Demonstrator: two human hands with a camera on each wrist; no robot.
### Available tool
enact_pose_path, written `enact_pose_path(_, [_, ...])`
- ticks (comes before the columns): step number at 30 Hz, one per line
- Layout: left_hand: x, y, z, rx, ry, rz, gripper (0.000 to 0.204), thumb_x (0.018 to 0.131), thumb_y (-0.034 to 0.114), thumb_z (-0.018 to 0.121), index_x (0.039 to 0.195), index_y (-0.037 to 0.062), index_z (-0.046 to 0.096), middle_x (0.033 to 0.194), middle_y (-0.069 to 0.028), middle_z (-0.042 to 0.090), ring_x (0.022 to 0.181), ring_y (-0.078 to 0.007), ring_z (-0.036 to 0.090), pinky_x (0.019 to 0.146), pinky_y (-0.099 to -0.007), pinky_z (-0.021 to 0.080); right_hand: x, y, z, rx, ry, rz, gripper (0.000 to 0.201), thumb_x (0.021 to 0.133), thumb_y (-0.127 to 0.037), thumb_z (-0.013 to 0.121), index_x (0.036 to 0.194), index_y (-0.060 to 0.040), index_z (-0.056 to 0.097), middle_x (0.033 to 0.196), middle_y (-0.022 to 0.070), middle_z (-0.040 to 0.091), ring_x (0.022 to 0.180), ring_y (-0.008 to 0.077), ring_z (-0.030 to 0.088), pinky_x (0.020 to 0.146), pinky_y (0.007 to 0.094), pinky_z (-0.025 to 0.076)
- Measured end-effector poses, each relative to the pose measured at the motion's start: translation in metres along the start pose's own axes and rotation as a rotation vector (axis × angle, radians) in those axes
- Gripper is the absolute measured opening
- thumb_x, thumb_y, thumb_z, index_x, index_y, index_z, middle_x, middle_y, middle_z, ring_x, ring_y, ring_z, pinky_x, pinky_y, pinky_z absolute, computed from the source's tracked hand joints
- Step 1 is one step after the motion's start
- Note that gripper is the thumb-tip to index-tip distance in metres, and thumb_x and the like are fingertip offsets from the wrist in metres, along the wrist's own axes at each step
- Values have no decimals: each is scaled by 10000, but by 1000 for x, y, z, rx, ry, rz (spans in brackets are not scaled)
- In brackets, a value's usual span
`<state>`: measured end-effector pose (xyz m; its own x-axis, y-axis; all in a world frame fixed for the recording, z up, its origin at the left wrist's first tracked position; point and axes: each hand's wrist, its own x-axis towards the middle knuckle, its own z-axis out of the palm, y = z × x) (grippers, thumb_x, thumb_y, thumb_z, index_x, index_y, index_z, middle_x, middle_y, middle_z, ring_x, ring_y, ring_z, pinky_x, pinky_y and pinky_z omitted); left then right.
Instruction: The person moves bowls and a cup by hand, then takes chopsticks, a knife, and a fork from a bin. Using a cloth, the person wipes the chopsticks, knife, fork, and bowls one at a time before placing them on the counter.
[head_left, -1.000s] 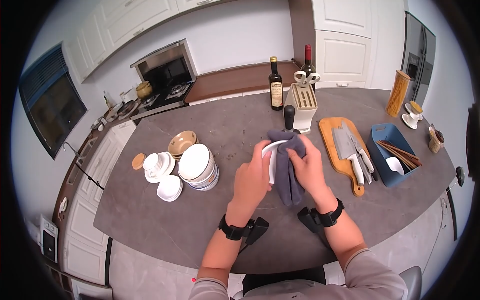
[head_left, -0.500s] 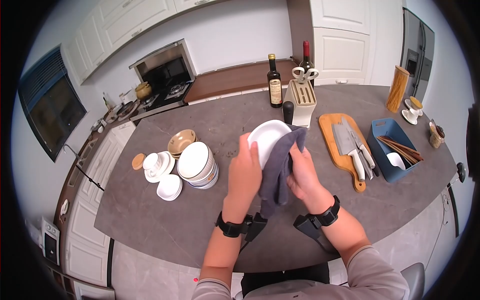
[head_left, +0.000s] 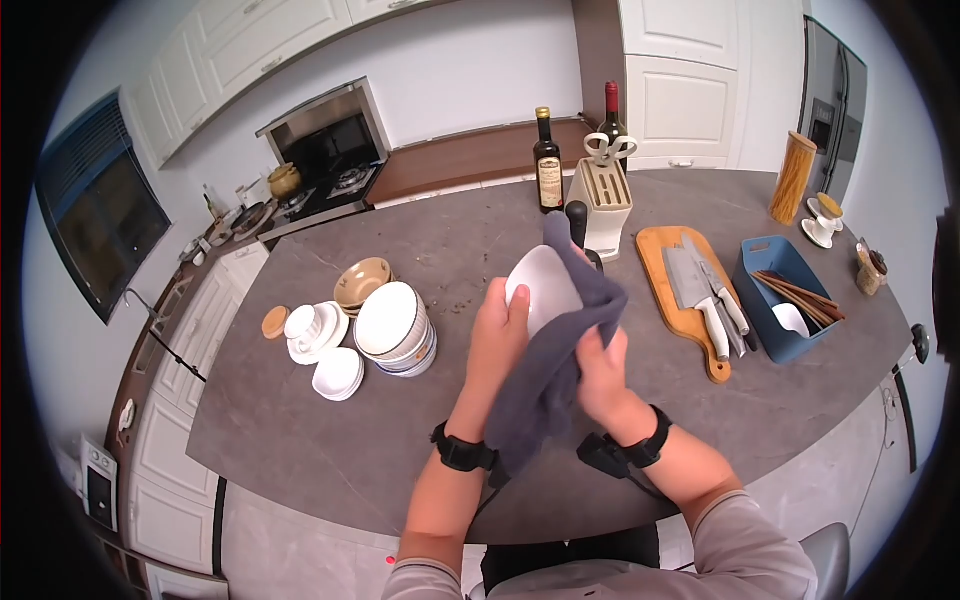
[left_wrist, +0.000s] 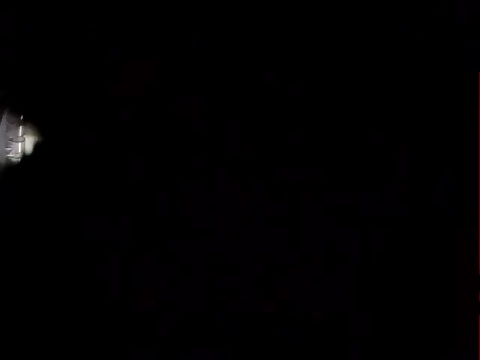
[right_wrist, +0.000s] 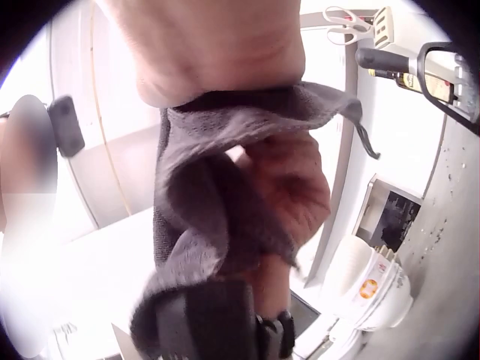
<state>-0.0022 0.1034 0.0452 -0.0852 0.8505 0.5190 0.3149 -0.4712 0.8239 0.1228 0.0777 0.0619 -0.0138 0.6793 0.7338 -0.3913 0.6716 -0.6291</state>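
Observation:
My left hand (head_left: pixel 497 335) grips a white dish (head_left: pixel 543 285) by its left side, thumb on the near face, above the middle of the counter. Bunched over the dish's right side is a dark grey cloth (head_left: pixel 545 385), one end of which hangs over my left wrist. My right hand (head_left: pixel 604 380) holds the cloth against the dish from the right. In the right wrist view the cloth (right_wrist: pixel 225 135) hangs between both hands and hides the dish. The left wrist view is almost wholly black.
Left on the counter (head_left: pixel 300 430) stand stacked white bowls (head_left: pixel 390 320), brown bowls (head_left: pixel 362 285) and small white dishes (head_left: pixel 338 375). Behind the hands are a knife block (head_left: pixel 605 205) and a bottle (head_left: pixel 548 170). Rightward lie knives on a cutting board (head_left: pixel 660 260) and a blue bin (head_left: pixel 785 345).
The dish was first seen edge-on, then turned its white face upward, and now tilts more upright. The cloth has spread down over the left wrist, and the right hand has shifted lower.

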Motion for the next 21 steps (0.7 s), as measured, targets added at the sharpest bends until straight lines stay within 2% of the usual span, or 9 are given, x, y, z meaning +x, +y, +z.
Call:
enact_pose_path(3, [-1, 10, 8, -42, 73, -87, 300, 982, 304, 415, 1013, 17, 494, 708, -149, 589, 727, -299, 632, 642, -412, 451, 7, 0, -5, -33, -80, -118, 630, 963, -407, 435, 1362, 72, 348, 1463, 172, 300, 1342, 223, 298, 1087, 348, 237])
enact_pose_path(4, [-5, 25, 7, 73, 90, -67, 291, 981, 305, 422, 1023, 25, 489, 725, -171, 596, 723, -320, 630, 634, -404, 455, 9, -4, -7, 42, -61, -43, 620, 967, -401, 422, 1360, 73, 349, 1455, 170, 317, 1336, 225, 314, 1086, 347, 241])
enact_pose_path(6, [-11, 41, 8, 187, 106, -48, 283, 979, 306, 429, 1032, 34, 485, 743, -194, 603, 719, -341, 627, 626, -397, 458, 8, -9, -21, 296, 146, 321, 505, 954, -392, 438, 1248, 17, 482, 1181, 130, 576, 1060, 236, 575, 906, 338, 461])
enact_pose_path(8, [-14, 49, 10, 236, 79, -1, 217, 960, 273, 497, 971, 58, 521, 671, -112, 565, 585, -154, 550, 577, -238, 432, 22, -12, -42, 544, 126, 602, 404, 960, -371, 434, 1127, -25, 561, 997, 87, 633, 857, 199, 631, 745, 313, 525])
enact_pose_path(12, [-11, 59, 7, 180, -154, -269, 228, 965, 255, 485, 1049, 44, 494, 775, -194, 624, 658, -283, 633, 583, -342, 458, 36, -34, -41, 720, -60, 881, 373, 970, -364, 425, 1062, -42, 591, 950, 67, 640, 791, 166, 632, 697, 297, 529])
enact_pose_path(14, [-5, 21, 10, -6, -15, -89, 247, 957, 241, 521, 1076, 26, 500, 737, -120, 630, 646, -138, 604, 594, -282, 467, 24, -6, -36, 695, 111, 754, 398, 970, -388, 428, 1097, -39, 570, 993, 64, 633, 835, 151, 622, 726, 285, 521])
enact_pose_path(15, [-2, 21, 9, -226, 1, -188, 263, 951, 238, 545, 1061, 0, 521, 750, -51, 621, 701, -51, 552, 630, -222, 459, 16, 0, -25, 438, 136, 575, 417, 969, -401, 438, 1137, -34, 542, 1029, 62, 623, 883, 148, 610, 781, 284, 505])
enact_pose_path(19, [7, 1, 15, -617, 117, -213, 230, 954, 230, 536, 994, 4, 558, 829, -44, 615, 762, -44, 544, 636, -209, 438, 13, 2, -10, -102, -219, -89, 635, 969, -424, 426, 1358, 72, 355, 1461, 176, 315, 1386, 273, 226, 1112, 395, 179])
enact_pose_path(21, [4, 5, 9, -445, -2, -216, 228, 952, 236, 534, 1004, 15, 555, 829, -59, 615, 765, -46, 549, 651, -211, 450, 21, 0, -20, -94, -227, -103, 656, 959, -470, 412, 1328, 73, 399, 1450, 181, 338, 1370, 283, 267, 1108, 405, 198])
